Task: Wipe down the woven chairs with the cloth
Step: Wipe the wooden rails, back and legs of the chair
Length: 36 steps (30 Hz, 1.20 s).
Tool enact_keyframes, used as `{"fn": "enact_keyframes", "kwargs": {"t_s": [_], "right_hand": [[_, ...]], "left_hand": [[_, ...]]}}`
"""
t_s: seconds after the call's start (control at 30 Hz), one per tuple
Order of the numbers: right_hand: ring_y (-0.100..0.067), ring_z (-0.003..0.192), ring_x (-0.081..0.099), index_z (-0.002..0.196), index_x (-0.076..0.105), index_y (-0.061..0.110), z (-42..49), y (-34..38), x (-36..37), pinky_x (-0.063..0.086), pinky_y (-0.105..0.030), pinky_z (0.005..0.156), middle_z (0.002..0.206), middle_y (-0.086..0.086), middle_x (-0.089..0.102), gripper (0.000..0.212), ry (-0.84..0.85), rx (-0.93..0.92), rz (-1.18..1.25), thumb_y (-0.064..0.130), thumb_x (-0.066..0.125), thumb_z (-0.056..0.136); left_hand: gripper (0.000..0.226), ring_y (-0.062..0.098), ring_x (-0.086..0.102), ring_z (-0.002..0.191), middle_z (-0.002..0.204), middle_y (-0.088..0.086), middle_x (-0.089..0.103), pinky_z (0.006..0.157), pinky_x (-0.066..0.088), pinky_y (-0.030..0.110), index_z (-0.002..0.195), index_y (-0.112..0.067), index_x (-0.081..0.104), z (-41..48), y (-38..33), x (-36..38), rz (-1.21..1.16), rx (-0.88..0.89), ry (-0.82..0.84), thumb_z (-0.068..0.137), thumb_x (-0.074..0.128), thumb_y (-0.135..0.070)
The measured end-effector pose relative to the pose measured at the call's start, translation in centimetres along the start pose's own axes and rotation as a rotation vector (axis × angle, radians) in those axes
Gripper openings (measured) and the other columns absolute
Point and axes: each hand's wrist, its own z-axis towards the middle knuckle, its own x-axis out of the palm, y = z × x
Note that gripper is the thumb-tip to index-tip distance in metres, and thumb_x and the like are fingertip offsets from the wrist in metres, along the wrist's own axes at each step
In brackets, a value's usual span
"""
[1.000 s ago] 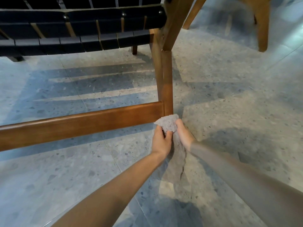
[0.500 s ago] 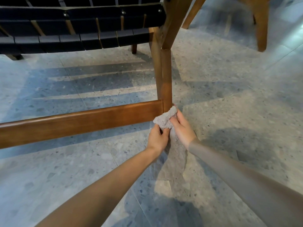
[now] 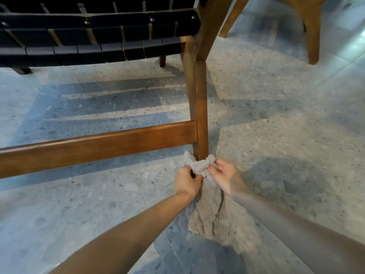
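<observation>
Where the crossbar point(image 3: 98, 143) joins the leg point(image 3: 201, 107) of the woven chair point(image 3: 98, 36), the left hand point(image 3: 186, 182) pinches the grey cloth point(image 3: 200, 167), looped around the leg's foot; the right hand point(image 3: 224, 176) pinches its other side, the tail trailing onto the floor point(image 3: 98, 204).

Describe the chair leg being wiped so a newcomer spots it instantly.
Start at the black woven seat at top left. From its right corner a brown wooden leg runs down past the low rail. Only this leg has the grey cloth bunched round its foot.

Two chairs point(image 3: 98, 139) point(image 3: 313, 36), one cloth point(image 3: 205, 212), two hands point(image 3: 186, 181) point(image 3: 224, 176).
</observation>
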Motion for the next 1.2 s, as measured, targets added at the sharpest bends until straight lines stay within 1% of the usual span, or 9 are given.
{"fn": "enact_keyframes", "kwargs": {"t_s": [0.2, 0.4, 0.53, 0.63, 0.8, 0.93, 1.03, 1.1, 1.2], "right_hand": [[-0.008, 0.052, 0.051, 0.069, 0.056, 0.025, -0.3, 3.1, -0.9, 0.039, -0.026, 0.049, 0.056, 0.008, 0.057, 0.019, -0.406, -0.274, -0.092, 0.032, 0.065, 0.084], [-0.01, 0.086, 0.043, 0.066, 0.048, 0.024, -0.2, 10.6, -0.6, 0.034, -0.02, 0.074, 0.087, 0.005, 0.044, 0.027, -0.493, -0.578, -0.043, 0.035, 0.066, 0.083], [0.001, 0.073, 0.059, 0.075, 0.06, 0.022, -0.7, 16.1, 0.2, 0.044, -0.015, 0.064, 0.076, 0.013, 0.063, 0.027, -0.123, -0.495, 0.272, 0.046, 0.062, 0.087], [0.003, 0.084, 0.066, 0.098, 0.058, 0.033, -0.8, 18.8, 1.6, 0.052, -0.017, 0.069, 0.096, 0.013, 0.07, 0.048, 0.109, -0.434, 0.275, 0.071, 0.06, 0.068], [-0.001, 0.084, 0.057, 0.118, 0.024, 0.028, -0.1, 21.2, 3.5, 0.046, -0.012, 0.067, 0.101, 0.007, 0.051, 0.086, 0.248, -0.412, 0.043, 0.076, 0.06, 0.056], [-0.016, 0.112, 0.054, 0.117, 0.017, 0.041, 0.4, 21.3, 3.7, 0.047, -0.032, 0.095, 0.126, -0.007, 0.048, 0.098, 0.443, -0.402, -0.125, 0.064, 0.079, 0.045], [-0.008, 0.116, 0.041, 0.119, 0.025, 0.046, 0.1, 21.7, 4.5, 0.037, -0.019, 0.09, 0.131, 0.009, 0.035, 0.089, 0.497, -0.548, -0.269, 0.044, 0.088, 0.057], [-0.002, 0.114, 0.04, 0.117, 0.044, 0.044, 0.2, 21.9, 5.1, 0.032, -0.01, 0.084, 0.127, 0.023, 0.041, 0.06, 0.454, -0.652, -0.296, 0.035, 0.082, 0.072], [0.004, 0.088, 0.057, 0.098, 0.066, 0.037, 0.4, 21.8, 5.8, 0.04, -0.004, 0.06, 0.105, 0.031, 0.056, 0.014, 0.357, -0.553, -0.156, 0.04, 0.067, 0.085]], "left_hand": [[0.013, 0.011, 0.053, 0.072, 0.077, -0.002, 0.059, 0.051, 0.035, 0.014, 0.084, -0.012, 0.061, 0.7, -2.6, -4.1, 0.021, 0.134, 0.001, 0.09, 0.06, -0.024], [0.016, -0.001, 0.052, 0.073, 0.084, -0.015, 0.055, 0.058, 0.039, 0.004, 0.102, -0.021, 0.048, 0.7, -6.3, -12.8, 0.08, 0.385, 0.003, 0.094, 0.054, -0.033], [0.028, 0.022, 0.062, 0.081, 0.093, 0.011, 0.065, 0.07, 0.052, 0.028, 0.105, -0.022, 0.041, -0.2, -6.7, -19.4, -0.01, 0.431, -0.027, 0.09, 0.056, -0.039], [0.037, 0.035, 0.063, 0.087, 0.096, 0.026, 0.064, 0.075, 0.053, 0.049, 0.115, -0.023, 0.033, -1.1, -5.8, -23.3, -0.051, 0.445, -0.066, 0.09, 0.057, -0.037], [0.056, 0.009, 0.056, 0.062, 0.082, 0.013, 0.056, 0.063, 0.048, 0.018, 0.121, -0.03, 0.03, -1.1, -4.0, -29.5, 0.195, 0.561, -0.022, 0.078, 0.062, -0.046], [0.074, 0.007, 0.046, 0.091, 0.11, -0.003, 0.045, 0.07, 0.037, 0.007, 0.12, -0.042, 0.035, -0.9, -2.9, -33.2, 0.485, 0.653, 0.122, 0.058, 0.071, -0.058], [0.074, 0.004, 0.037, 0.102, 0.121, -0.01, 0.033, 0.084, 0.033, 0.006, 0.124, -0.042, 0.047, -0.8, -1.9, -34.3, 0.743, 0.663, 0.218, 0.057, 0.074, -0.059], [0.061, 0.003, 0.037, 0.101, 0.124, -0.008, 0.035, 0.085, 0.029, 0.008, 0.124, -0.032, 0.057, -0.4, -1.3, -34.6, 0.866, 0.691, 0.136, 0.069, 0.073, -0.05], [0.042, 0.008, 0.046, 0.092, 0.121, 0.002, 0.051, 0.077, 0.032, 0.016, 0.089, -0.005, 0.069, 0.1, -0.9, -34.8, 0.849, 0.699, -0.076, 0.083, 0.061, -0.046]]}}
